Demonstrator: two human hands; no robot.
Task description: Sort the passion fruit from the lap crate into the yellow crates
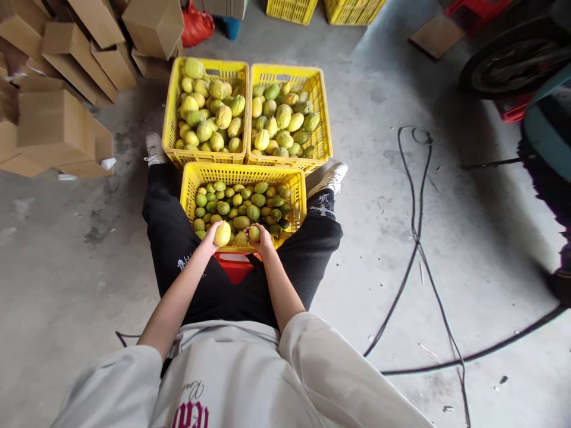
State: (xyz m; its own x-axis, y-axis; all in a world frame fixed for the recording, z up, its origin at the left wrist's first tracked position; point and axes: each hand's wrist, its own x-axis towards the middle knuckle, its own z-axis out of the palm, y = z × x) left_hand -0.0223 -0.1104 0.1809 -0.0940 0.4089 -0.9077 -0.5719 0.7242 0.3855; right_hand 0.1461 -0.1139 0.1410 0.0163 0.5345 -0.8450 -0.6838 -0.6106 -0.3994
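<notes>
Both forearms reach forward over the lap. The left hand is closed around a yellow fruit at the near edge of the nearest crate. The right hand curls around a small green fruit, its fingers mostly hidden.

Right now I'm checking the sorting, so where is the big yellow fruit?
In the head view, the big yellow fruit sits in the left hand, at the near edge of the nearest crate.
</notes>
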